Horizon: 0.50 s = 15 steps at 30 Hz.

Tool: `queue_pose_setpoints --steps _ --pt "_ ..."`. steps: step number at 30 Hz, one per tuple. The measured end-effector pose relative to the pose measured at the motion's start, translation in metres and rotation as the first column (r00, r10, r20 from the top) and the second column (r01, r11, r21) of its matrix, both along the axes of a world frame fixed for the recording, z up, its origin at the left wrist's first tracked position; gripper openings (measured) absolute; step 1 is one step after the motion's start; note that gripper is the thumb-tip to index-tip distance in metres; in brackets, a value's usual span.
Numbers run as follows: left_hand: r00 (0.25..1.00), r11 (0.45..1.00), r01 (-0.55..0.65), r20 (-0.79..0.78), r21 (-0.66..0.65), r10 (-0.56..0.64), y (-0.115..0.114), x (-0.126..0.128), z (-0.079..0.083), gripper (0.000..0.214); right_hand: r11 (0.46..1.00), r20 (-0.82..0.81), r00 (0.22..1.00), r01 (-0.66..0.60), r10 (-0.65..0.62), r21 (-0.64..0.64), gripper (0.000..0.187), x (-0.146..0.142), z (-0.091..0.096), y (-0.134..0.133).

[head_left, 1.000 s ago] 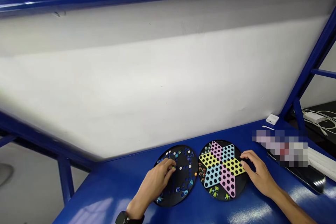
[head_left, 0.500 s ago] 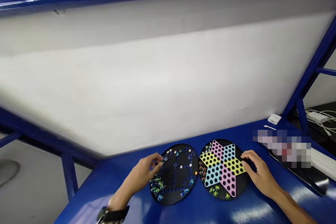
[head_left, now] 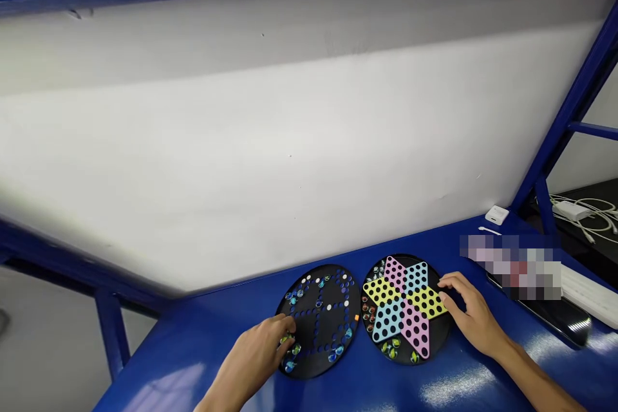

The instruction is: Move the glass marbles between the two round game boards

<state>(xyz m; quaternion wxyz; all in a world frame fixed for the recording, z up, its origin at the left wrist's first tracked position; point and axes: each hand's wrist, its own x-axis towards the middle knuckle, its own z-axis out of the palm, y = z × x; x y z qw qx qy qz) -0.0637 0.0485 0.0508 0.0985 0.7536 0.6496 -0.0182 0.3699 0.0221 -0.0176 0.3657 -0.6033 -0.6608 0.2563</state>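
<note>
Marbles in yellow-green [head_left: 296, 349] now lie beneath and beside my left fingers [head_left: 288, 323], which have come nearer me, from the far-left rim to the near-left part of the black board [head_left: 333, 328]. Beyond them, more blue marbles [head_left: 300, 293] show than half a second ago. These fingers are bent toward the thumb; whether they grip a marble I cannot tell. The handling, I judge, has shifted to this nearer cluster. My right fingers [head_left: 452, 280] stay parted, holding nothing, at the star board's [head_left: 437, 335] right edge.
</note>
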Motion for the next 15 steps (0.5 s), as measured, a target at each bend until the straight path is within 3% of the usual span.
queue_pose_setpoints --steps 4,7,11,15 --pt "0.996 0.999 0.038 0.081 -0.025 -0.036 -0.001 0.024 0.016 0.03 1.0 -0.004 1.0 -0.007 0.007 0.001 0.024 -0.001 0.001 0.0" --pt "0.958 0.992 0.129 0.256 0.004 -0.126 -0.011 0.072 0.022 0.03 1.0 -0.003 1.0 -0.016 0.016 -0.005 0.024 -0.001 0.002 0.0" --pt "0.845 0.9 0.436 0.332 0.03 -0.42 -0.027 0.146 0.009 0.022 1.0 -0.02 1.0 -0.005 0.005 -0.004 0.025 0.0 0.002 0.0" --pt "0.83 0.863 0.505 0.258 0.029 -0.495 -0.032 0.178 -0.009 0.016 1.0 -0.01 1.0 -0.023 0.023 0.014 0.027 0.001 0.001 0.001"
